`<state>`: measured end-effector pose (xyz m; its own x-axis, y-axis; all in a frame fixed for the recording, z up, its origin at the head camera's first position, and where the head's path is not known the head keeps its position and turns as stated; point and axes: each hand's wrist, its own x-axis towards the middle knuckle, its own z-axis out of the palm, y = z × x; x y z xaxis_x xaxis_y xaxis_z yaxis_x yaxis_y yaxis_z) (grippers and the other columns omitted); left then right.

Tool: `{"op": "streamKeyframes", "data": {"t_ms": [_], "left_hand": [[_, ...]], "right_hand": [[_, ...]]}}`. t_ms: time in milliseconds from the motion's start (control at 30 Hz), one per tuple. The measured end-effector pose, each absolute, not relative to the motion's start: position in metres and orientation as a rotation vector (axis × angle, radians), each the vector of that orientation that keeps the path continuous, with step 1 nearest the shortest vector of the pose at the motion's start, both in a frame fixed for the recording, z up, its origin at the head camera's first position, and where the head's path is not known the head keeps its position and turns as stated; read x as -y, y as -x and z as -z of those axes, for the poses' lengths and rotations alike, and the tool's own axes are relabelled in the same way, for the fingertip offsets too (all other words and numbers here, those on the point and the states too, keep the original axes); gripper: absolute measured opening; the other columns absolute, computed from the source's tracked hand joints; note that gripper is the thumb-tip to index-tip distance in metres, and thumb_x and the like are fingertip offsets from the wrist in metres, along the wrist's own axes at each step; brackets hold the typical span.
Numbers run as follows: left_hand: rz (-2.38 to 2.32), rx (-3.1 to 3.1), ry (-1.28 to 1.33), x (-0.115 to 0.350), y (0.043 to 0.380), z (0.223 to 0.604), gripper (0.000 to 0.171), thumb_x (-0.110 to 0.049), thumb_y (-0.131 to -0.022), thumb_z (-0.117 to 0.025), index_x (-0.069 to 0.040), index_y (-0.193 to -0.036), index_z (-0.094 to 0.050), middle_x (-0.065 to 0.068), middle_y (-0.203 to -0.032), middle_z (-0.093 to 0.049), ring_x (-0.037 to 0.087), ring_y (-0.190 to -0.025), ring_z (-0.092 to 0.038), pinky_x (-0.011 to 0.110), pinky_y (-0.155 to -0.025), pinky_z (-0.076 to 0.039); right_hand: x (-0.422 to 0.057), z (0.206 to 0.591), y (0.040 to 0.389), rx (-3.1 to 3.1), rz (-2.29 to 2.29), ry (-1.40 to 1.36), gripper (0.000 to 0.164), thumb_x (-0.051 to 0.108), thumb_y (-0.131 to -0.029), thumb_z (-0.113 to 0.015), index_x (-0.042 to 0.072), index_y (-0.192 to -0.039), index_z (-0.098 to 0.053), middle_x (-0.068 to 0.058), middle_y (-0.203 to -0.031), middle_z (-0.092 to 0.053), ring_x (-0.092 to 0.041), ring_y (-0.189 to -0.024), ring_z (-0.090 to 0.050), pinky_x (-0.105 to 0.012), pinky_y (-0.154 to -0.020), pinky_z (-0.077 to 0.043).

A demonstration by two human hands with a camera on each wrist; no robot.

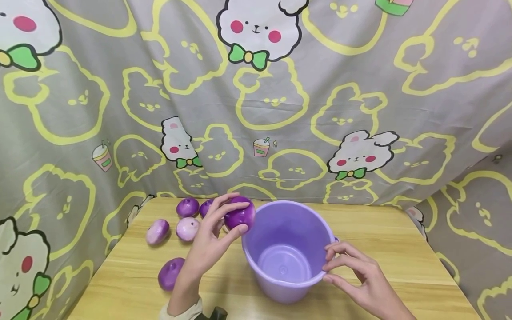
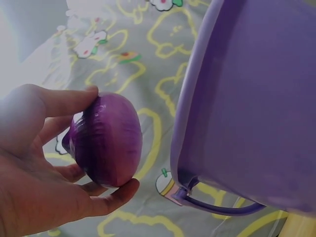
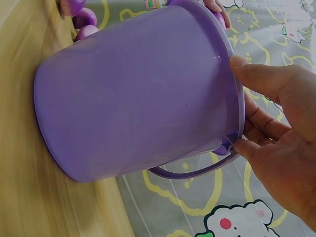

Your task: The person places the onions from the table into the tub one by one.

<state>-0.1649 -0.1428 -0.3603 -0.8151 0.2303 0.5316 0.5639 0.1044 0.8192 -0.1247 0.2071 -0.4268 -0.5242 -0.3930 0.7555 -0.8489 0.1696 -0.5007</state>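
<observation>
Purple onions (image 1: 187, 229) lie toward the table's (image 1: 400, 249) left edge, most near its far left corner, as a left hand (image 1: 206, 244), half-closed, grips another onion (image 1: 241, 214) aloft beside a lilac bucket (image 1: 284, 294), upright between the side edges; a right hand (image 1: 370, 275) pinches its right rim.

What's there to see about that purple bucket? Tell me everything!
The purple bucket looks like smooth plastic: round, narrowing toward its base, with a thick rim and a thin curved handle hanging outside. It stands mouth up on the wood-look table, and inside, only a small ring mark shows on its floor. The right hand pinches its rim; the onion in the left hand does not touch it.
</observation>
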Motion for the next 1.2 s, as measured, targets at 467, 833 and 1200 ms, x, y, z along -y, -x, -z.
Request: {"op": "streamKeyframes", "data": {"t_ms": [467,833,1200], "left_hand": [[1.795,2.066,0.878,0.134,0.166,0.361,0.041,0.002,-0.091,-0.074,-0.01,-0.13,-0.068,0.005,-0.15,-0.044,0.027,-0.131,-0.054,0.038,-0.106,-0.05],[1.758,2.085,0.923,0.127,0.167,0.366,0.041,-0.001,-0.09,-0.077,-0.012,-0.129,-0.07,0.002,-0.15,-0.048,0.028,-0.128,-0.057,0.038,-0.097,-0.057],[1.564,2.173,0.922,0.121,0.163,0.369,0.04,-0.014,-0.087,-0.084,-0.021,-0.124,-0.073,0.002,-0.149,-0.053,0.027,-0.131,-0.045,0.033,-0.089,-0.056]], "right_hand": [[-0.208,0.427,0.127,1.923,-1.479,-1.243,0.047,-0.024,-0.069,-0.08,0.005,-0.106,-0.073,-0.012,-0.113,-0.061,-0.022,-0.127,-0.055,-0.026,-0.108,-0.045],[-0.208,0.428,0.129,1.901,-1.523,-1.262,0.043,-0.022,-0.072,-0.079,0.003,-0.107,-0.073,-0.013,-0.114,-0.061,-0.023,-0.127,-0.055,-0.027,-0.107,-0.047],[-0.208,0.429,0.128,1.916,-1.521,-1.262,0.049,-0.026,-0.069,-0.078,0.003,-0.107,-0.073,-0.013,-0.115,-0.061,-0.021,-0.126,-0.055,-0.026,-0.106,-0.047]]}}
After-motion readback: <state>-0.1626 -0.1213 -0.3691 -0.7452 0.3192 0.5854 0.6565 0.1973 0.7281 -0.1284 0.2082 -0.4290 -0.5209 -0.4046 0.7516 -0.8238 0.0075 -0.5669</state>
